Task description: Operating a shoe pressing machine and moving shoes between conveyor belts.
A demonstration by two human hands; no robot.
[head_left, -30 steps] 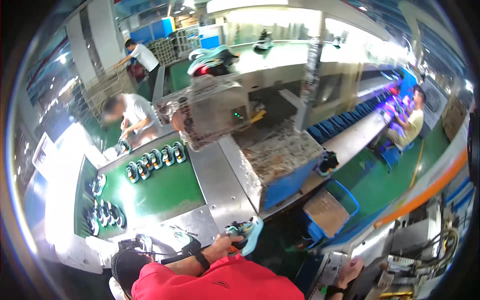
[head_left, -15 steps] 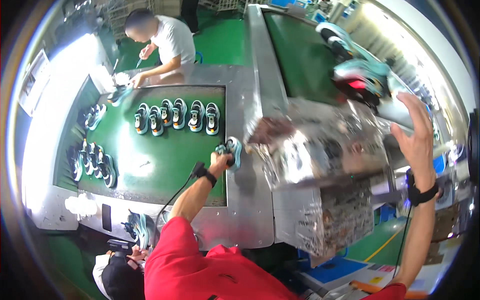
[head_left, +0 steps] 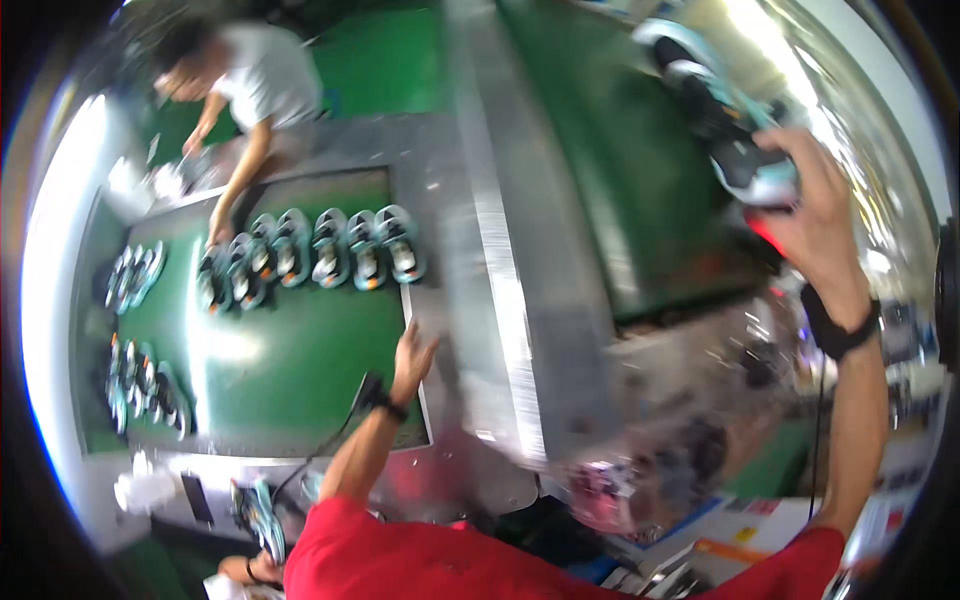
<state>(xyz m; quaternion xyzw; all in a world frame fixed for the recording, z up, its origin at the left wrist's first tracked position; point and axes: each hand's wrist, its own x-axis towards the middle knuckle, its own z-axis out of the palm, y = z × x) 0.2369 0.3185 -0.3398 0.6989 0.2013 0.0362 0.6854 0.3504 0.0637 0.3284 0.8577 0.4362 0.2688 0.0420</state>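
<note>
My left hand is empty with its fingers apart, above the right edge of the green conveyor belt. Just beyond it stands the rightmost sneaker in a row of several light-blue and black sneakers. Off to the right, my right hand closes round the near end of a black and light-blue sneaker over the second green belt. Another pale-blue sneaker lies beyond that one. Something red shows under my thumb; motion blur hides exactly what it belongs to.
A person in a white shirt reaches to the row's left end. More sneakers stand at the belt's left side. A metal rail divides the two belts. Below, another person's hand is by a sneaker. A phone lies nearby.
My left hand has let go of its sneaker, which now stands at the row's right end. My right hand has closed on a sneaker. The view has swung right; the co-worker's hand reached the row.
</note>
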